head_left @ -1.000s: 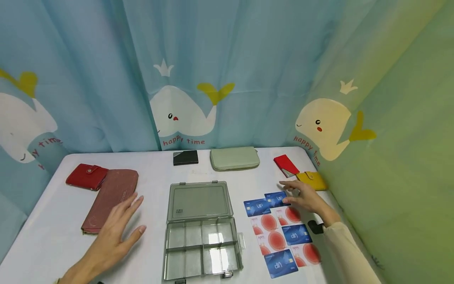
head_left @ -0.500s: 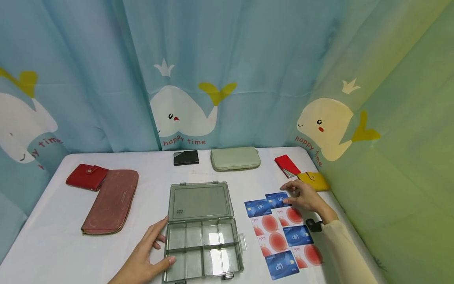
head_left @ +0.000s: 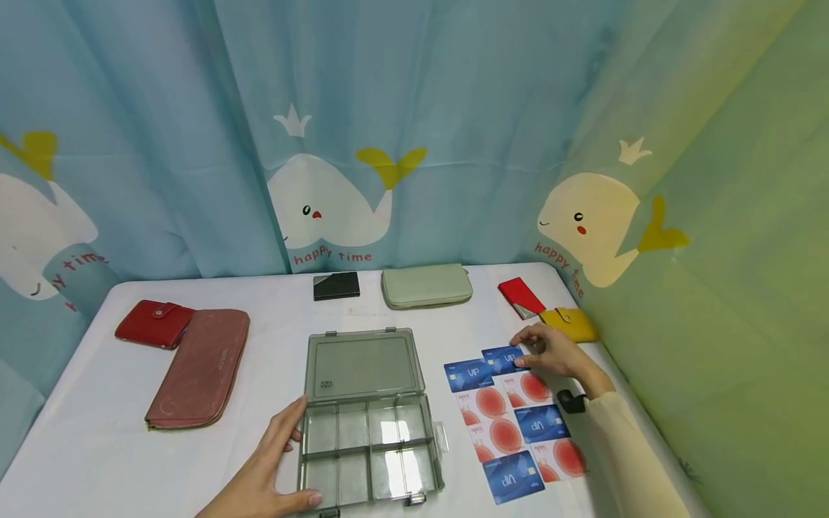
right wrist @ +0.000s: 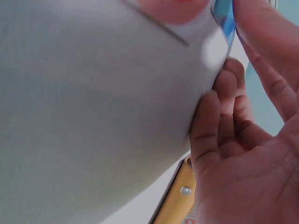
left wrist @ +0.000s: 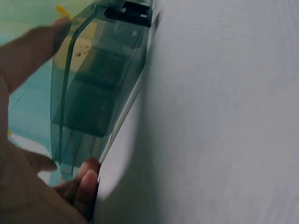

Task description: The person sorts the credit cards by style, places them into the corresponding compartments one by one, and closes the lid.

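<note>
In the head view an unfolded clear grey compartment box point(head_left: 369, 452) lies at front centre, its lid point(head_left: 363, 365) laid back. My left hand point(head_left: 262, 460) grips the box's left side, thumb at the near corner and fingers along the wall. The left wrist view shows the see-through box wall point(left wrist: 93, 93) between thumb and fingers. To the right, my right hand point(head_left: 558, 354) holds the top right blue VIP card point(head_left: 500, 357) by its right end, thumb on its face and curled fingers at its far edge. A second blue VIP card point(head_left: 468, 375) lies right beside it.
Below lie pink-and-white cards point(head_left: 504, 436) and more blue cards point(head_left: 514, 478). A yellow wallet point(head_left: 573, 325) and red card holder point(head_left: 520, 295) stand behind my right hand. Farther back are a pale green wallet point(head_left: 427, 286) and black card holder point(head_left: 337, 286); left, a red wallet point(head_left: 154, 322) and brownish-pink wallet point(head_left: 197, 370).
My left hand has moved right from beside the brownish-pink wallet to the box and taken hold of its left side. My right hand's fingers have closed in on the top right blue card.
</note>
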`<action>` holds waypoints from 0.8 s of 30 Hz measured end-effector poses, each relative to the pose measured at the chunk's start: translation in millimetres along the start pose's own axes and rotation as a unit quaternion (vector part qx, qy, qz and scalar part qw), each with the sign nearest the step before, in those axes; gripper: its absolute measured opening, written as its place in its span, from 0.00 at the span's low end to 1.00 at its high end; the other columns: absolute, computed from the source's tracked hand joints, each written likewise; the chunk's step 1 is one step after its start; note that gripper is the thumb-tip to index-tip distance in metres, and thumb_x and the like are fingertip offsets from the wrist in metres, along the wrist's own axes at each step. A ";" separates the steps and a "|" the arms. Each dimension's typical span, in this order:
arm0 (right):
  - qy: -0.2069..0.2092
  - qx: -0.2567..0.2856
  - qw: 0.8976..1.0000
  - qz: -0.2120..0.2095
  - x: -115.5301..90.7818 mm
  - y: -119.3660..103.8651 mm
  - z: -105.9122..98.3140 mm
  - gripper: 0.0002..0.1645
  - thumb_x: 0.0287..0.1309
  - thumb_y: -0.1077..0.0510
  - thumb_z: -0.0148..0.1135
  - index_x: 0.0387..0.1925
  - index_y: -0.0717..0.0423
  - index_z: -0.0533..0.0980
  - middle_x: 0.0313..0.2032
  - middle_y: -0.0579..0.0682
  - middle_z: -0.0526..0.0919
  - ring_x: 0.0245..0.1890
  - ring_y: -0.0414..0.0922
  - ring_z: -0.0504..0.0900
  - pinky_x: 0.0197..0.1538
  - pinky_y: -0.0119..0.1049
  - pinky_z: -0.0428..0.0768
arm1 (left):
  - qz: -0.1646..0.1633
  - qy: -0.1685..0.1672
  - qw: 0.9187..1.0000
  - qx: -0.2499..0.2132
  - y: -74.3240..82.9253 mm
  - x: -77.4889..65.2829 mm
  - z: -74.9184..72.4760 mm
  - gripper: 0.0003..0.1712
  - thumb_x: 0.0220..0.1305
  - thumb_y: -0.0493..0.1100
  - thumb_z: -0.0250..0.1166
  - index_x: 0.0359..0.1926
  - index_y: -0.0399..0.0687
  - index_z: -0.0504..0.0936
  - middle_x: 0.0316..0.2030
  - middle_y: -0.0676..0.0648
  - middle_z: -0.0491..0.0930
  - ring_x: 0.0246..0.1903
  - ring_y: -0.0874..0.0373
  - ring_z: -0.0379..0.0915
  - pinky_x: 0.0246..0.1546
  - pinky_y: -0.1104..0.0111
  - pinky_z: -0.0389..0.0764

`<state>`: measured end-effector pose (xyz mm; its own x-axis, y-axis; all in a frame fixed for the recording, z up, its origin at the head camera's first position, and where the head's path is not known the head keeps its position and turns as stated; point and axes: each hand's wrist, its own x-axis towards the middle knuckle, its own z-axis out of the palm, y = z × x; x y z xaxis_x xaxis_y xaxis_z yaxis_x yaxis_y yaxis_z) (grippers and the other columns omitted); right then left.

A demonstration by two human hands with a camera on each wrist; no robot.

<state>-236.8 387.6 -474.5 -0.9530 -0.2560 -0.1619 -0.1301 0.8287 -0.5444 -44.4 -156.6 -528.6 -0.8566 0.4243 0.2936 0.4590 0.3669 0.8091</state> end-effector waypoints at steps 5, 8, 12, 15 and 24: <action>-0.009 0.013 1.000 0.022 0.3 1.0 -1.4 0.24 0.53 0.52 0.84 0.51 0.50 0.86 0.50 0.54 0.84 0.50 0.52 0.77 0.58 0.54 0.82 | 0.063 -0.019 0.997 -0.031 -8.0 -0.9 -4.7 0.72 0.59 0.59 0.80 0.84 0.30 0.43 0.78 0.34 0.52 0.57 0.63 0.63 0.53 0.70 0.75; -0.013 0.010 1.000 0.020 0.4 0.1 -3.3 0.24 0.51 0.52 0.85 0.50 0.50 0.85 0.49 0.54 0.84 0.49 0.52 0.77 0.59 0.54 0.81 | 0.101 -0.020 0.994 -0.038 -12.8 0.2 -4.5 0.73 0.61 0.65 0.76 0.81 0.24 0.43 0.78 0.33 0.52 0.58 0.62 0.62 0.54 0.70 0.72; -0.027 -0.007 1.000 -0.001 4.2 -3.2 -6.5 0.24 0.52 0.52 0.85 0.48 0.50 0.83 0.47 0.53 0.83 0.49 0.53 0.76 0.59 0.54 0.80 | 0.130 -0.012 0.991 -0.038 -15.8 1.0 -3.3 0.74 0.62 0.70 0.72 0.80 0.19 0.43 0.77 0.32 0.52 0.58 0.61 0.60 0.53 0.70 0.70; -0.045 -0.012 0.999 -0.012 7.5 -5.2 -8.7 0.24 0.52 0.53 0.84 0.48 0.51 0.81 0.45 0.53 0.81 0.49 0.52 0.76 0.59 0.54 0.79 | 0.130 -0.009 0.991 -0.036 -16.4 0.3 -2.3 0.74 0.62 0.70 0.72 0.80 0.20 0.43 0.78 0.32 0.51 0.57 0.61 0.60 0.53 0.71 0.70; -0.049 0.028 0.998 -0.002 0.2 -5.6 -8.4 0.26 0.56 0.56 0.81 0.49 0.53 0.74 0.43 0.53 0.81 0.45 0.51 0.78 0.52 0.45 0.83 | 0.101 -0.020 0.994 -0.025 -14.6 -0.4 -3.8 0.73 0.62 0.71 0.71 0.82 0.24 0.43 0.79 0.33 0.50 0.58 0.61 0.60 0.54 0.70 0.72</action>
<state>-238.5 387.1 -464.6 -0.9210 -0.3092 -0.2371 -0.1167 0.7994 -0.5893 -51.7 -165.3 -538.6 -0.7369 0.5190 0.4332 0.6080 0.2287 0.7603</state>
